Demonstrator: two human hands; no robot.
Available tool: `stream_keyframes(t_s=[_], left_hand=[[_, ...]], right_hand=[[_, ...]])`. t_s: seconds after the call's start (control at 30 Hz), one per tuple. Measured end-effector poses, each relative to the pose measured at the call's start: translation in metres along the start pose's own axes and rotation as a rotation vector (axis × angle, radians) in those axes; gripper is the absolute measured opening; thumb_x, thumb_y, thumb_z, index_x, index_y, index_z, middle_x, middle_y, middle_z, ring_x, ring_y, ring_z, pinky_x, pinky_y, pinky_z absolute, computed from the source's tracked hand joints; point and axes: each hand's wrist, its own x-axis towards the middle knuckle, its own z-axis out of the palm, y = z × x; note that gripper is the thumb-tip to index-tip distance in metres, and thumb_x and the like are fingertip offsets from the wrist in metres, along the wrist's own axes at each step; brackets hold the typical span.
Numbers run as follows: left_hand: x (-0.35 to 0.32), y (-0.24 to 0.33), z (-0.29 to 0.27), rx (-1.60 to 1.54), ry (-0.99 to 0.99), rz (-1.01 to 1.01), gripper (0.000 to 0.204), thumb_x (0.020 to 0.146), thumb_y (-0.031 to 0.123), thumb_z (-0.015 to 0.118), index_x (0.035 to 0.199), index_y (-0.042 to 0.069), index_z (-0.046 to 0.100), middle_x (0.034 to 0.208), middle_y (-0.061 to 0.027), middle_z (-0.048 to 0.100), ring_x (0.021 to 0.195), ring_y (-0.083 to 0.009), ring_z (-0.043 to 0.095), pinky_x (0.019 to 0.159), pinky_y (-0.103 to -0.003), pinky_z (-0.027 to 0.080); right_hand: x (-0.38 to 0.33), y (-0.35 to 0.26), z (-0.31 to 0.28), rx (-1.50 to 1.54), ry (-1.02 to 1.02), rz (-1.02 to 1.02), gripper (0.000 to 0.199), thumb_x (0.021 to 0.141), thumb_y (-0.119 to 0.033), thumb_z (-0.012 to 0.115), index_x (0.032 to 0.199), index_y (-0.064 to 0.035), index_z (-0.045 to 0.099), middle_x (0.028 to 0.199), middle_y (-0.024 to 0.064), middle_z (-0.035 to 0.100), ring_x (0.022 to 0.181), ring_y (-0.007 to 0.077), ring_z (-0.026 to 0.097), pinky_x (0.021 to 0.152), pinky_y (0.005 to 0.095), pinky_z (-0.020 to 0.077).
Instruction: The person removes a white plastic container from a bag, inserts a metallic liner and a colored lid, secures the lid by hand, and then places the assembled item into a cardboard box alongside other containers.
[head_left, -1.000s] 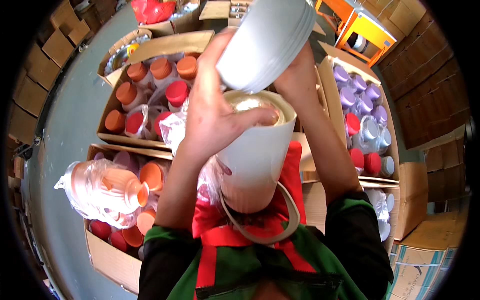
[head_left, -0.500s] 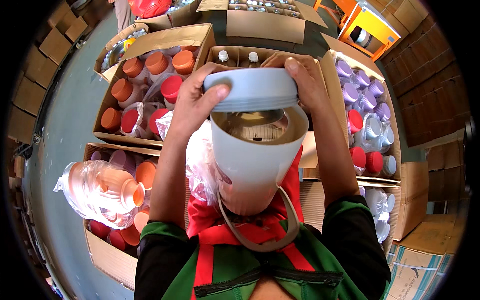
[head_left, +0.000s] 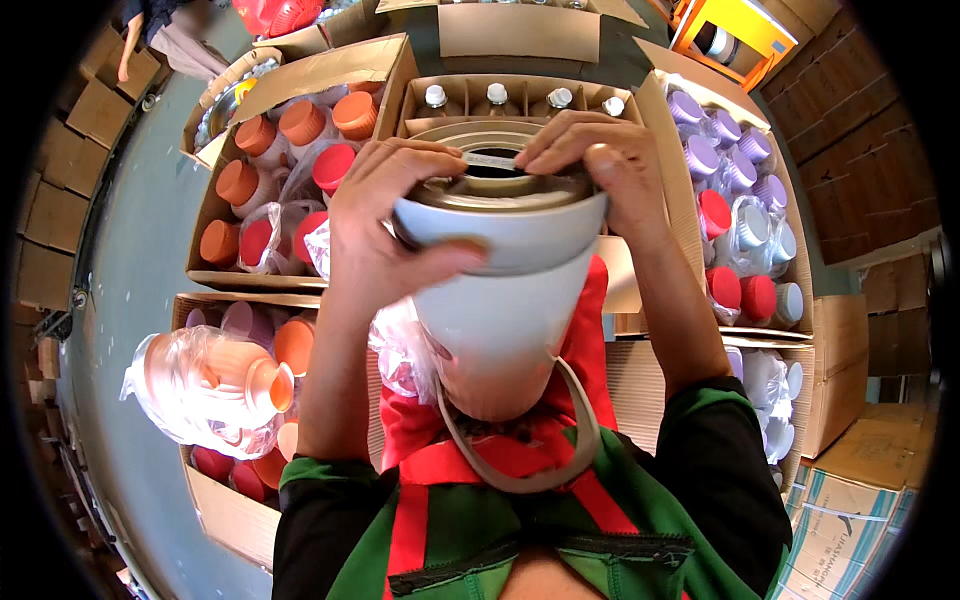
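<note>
Upright in front of me stands a white jug body [head_left: 505, 325] that fades to pink, with a beige loop handle [head_left: 520, 486] on my side. On its top sits a light blue collar ring [head_left: 510, 238] with a shiny brownish inside and a dark round hole. My left hand [head_left: 372, 215] grips the ring's left side, fingertips over the inner rim and thumb blurred along the outside. My right hand [head_left: 610, 165] is closed on the right side, fingers reaching to the hole. A pale strip [head_left: 490, 160] shows between both hands' fingertips. Clear plastic [head_left: 402, 350] lies beside the jug.
Open cartons hold orange- and red-lidded flasks [head_left: 300, 122] at left and purple-lidded ones [head_left: 700, 153] at right. Behind the jug, a divided carton holds white-capped bottles [head_left: 497, 95]. A plastic-wrapped orange jug [head_left: 215, 385] lies at left. Another person [head_left: 185, 40] is at far left.
The blue ring has come down from a tilted hold above the jug's open mouth onto its top. My fingers have moved over its inner rim. Another person has come further into view.
</note>
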Motion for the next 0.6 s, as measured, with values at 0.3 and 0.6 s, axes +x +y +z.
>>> stream_keyframes(t_s=[0.3,0.6], left_hand=[[0.012,-0.009,-0.021,-0.371,0.137,-0.326,0.086,0.07,0.055,0.068,0.129,-0.003,0.045,0.132,-0.0135,0.047,0.122,-0.0262,0.045,0.104,-0.038,0.032],[0.026,-0.019,-0.01,-0.1,0.231,-0.375,0.094,0.065,0.067,0.065,0.125,-0.004,0.049,0.124,-0.018,0.052,0.117,-0.0297,0.049,0.102,-0.041,0.034]], right_hand=[[0.042,-0.046,0.004,-0.157,0.202,0.194,0.058,0.09,-0.048,0.046,0.123,0.0,0.051,0.111,0.0144,0.062,0.103,0.0224,0.06,0.091,0.0344,0.0446],[0.028,-0.022,-0.016,0.162,0.005,0.121,0.058,0.096,-0.046,0.032,0.123,0.0018,0.051,0.122,0.014,0.056,0.111,0.0221,0.054,0.095,0.0335,0.0411]])
